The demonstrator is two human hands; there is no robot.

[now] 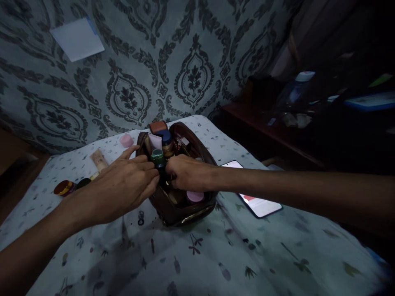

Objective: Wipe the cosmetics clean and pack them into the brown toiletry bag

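Observation:
A dark brown zip-up cosmetic bag (173,213) lies unzipped on the bed, full of jars and tubes. Over its left rim, my left hand (123,185) is closed, the index finger stretched along the edge. My right hand (188,172) reaches down inside with its fingers curled; whatever they grip is hidden. Just left of those fingers stands a green-capped bottle (158,158). Behind it are a blue-lidded jar (165,137) and a pale pink tube (155,142). A jar with a pink lid (195,197) sits near the bag's front.
On the patterned bedsheet (197,255), a lit phone (262,206) lies right of the bag. To the left are a pink lid-like item (126,140), a beige tube (98,159) and a gold-lidded jar (64,188). A patterned wall (126,94) rises behind; a dark reddish shelf (247,121) holds clutter.

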